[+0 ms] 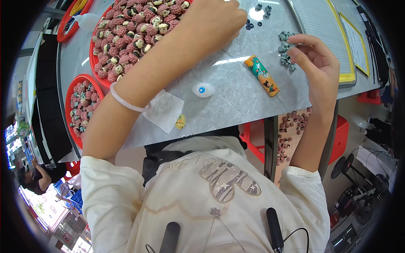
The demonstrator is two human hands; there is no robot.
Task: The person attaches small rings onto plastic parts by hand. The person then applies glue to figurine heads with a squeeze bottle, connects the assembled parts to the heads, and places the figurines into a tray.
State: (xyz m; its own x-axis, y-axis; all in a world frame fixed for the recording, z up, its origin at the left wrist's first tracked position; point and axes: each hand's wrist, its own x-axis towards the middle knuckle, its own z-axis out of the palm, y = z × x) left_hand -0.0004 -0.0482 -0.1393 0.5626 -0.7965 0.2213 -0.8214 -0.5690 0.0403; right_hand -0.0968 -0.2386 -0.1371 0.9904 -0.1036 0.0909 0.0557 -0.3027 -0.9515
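My left arm (160, 67) reaches across to the top of the table. The back of my left hand (225, 19) shows there, with its fingers hidden behind the hand and past the picture's upper edge. Whatever it may hold is out of sight. On the right, my right hand (318, 57) is over a cluster of small grey-green pieces (285, 59). Its thumb and index finger are bent toward each other with a gap between the tips, right at the pieces. The other fingers are curled. Close to this hand lies an orange and green printed packet (262, 76).
A large red basin (93, 63) of pink, cream and dark figures and a smaller red basin (68, 101) stand left. A small bottle with blue tip (202, 90), a white tissue (166, 110) and dark pieces (258, 7) lie on the table. A yellow-edged tray (346, 78) is right.
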